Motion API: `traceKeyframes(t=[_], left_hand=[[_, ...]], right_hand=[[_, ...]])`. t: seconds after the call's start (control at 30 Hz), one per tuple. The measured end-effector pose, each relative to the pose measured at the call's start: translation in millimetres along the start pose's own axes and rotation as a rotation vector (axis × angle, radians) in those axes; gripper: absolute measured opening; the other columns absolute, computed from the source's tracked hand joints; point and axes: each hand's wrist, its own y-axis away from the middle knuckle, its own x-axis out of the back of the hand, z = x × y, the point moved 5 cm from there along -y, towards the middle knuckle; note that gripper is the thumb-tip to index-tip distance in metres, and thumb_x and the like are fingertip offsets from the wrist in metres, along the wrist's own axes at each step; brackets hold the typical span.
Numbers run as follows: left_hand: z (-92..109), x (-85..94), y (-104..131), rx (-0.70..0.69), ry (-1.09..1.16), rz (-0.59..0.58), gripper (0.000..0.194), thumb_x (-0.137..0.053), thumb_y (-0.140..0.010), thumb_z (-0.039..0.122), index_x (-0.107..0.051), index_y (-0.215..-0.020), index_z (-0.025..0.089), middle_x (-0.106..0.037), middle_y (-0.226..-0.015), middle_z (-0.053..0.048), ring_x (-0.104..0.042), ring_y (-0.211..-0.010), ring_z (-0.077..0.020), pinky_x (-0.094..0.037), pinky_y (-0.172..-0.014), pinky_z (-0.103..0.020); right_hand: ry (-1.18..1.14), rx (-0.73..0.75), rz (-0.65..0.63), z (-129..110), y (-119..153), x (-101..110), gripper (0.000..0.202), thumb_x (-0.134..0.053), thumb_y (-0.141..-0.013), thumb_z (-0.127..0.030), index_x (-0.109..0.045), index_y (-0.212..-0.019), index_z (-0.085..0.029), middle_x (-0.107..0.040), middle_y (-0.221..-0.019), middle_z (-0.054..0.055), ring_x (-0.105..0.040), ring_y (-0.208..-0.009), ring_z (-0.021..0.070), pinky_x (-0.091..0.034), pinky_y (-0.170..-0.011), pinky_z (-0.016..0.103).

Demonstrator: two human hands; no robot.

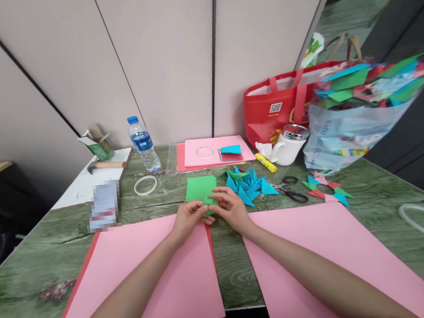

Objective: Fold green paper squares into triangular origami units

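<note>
Near the middle of the table, my left hand [191,219] and my right hand [232,207] pinch a small folded piece of green paper [210,204] between them. Fingers partly cover it, so its exact fold cannot be made out. Just behind it lies a stack of green paper squares [200,185]. To the right of my right hand sits a pile of blue folded paper pieces [250,188], with a green one on top. Black-handled scissors [295,189] lie beside that pile.
Large pink sheets [147,272] lie under both forearms. Behind are a water bottle [145,147], a hammer [106,165], a glue stick [265,162], a white jug [288,148], a red bag [263,111] and a plastic bag of folded paper [342,129]. A colourful paper ring [331,185] lies right.
</note>
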Motion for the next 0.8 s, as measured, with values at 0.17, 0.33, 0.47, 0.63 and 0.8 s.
traceKeyframes(t=[0.17,0.33,0.47,0.63,0.8], left_hand=[[7,3.4,2,-0.093,0.001,0.092,0.024,-0.065,-0.065,0.035,-0.057,-0.064,0.012,-0.058,-0.062,0.001,-0.059,-0.061,-0.0132,-0.052,-0.064,-0.029],[9,9.5,-1,-0.156,-0.207,0.171,0.025,-0.065,-0.064,0.036,-0.059,-0.06,0.012,-0.055,-0.058,0.001,-0.051,-0.057,-0.0105,-0.046,-0.054,-0.022],[14,16.3,-1,-0.226,-0.294,0.278,0.024,-0.067,-0.061,0.033,-0.06,-0.073,0.014,-0.062,-0.074,-0.002,-0.057,-0.068,-0.0136,-0.047,-0.061,-0.023],[20,9.6,-2,-0.251,-0.367,0.149,0.024,-0.061,-0.068,0.028,-0.063,-0.087,0.015,-0.065,-0.091,-0.006,-0.059,-0.085,-0.0178,-0.045,-0.078,-0.03],[20,10.6,-1,-0.256,-0.337,0.185,0.018,-0.059,-0.069,0.027,-0.064,-0.08,0.014,-0.066,-0.083,-0.006,-0.059,-0.079,-0.0177,-0.045,-0.075,-0.029]], right_hand=[[0.19,0.183,-0.063,-14,4,-4,0.028,-0.058,-0.075,-0.028,-0.062,-0.103,-0.027,-0.056,-0.102,0.007,-0.054,-0.089,0.0189,-0.045,-0.078,0.035],[0.238,0.239,-0.13,-11,6,-10,0.027,-0.049,-0.081,-0.027,-0.061,-0.105,-0.025,-0.061,-0.091,0.007,-0.057,-0.083,0.0182,-0.047,-0.074,0.033],[0.25,0.229,-0.107,-11,5,-9,0.023,-0.05,-0.081,-0.028,-0.063,-0.099,-0.023,-0.063,-0.084,0.007,-0.058,-0.076,0.0178,-0.047,-0.069,0.032],[0.174,0.125,-0.052,-11,5,-5,0.017,-0.057,-0.075,-0.03,-0.063,-0.088,-0.02,-0.064,-0.08,0.005,-0.059,-0.073,0.0176,-0.048,-0.065,0.031],[0.041,0.025,-0.021,-7,4,-1,0.021,-0.063,-0.07,-0.034,-0.063,-0.083,-0.018,-0.065,-0.077,0.005,-0.058,-0.063,0.0152,-0.048,-0.057,0.027]])
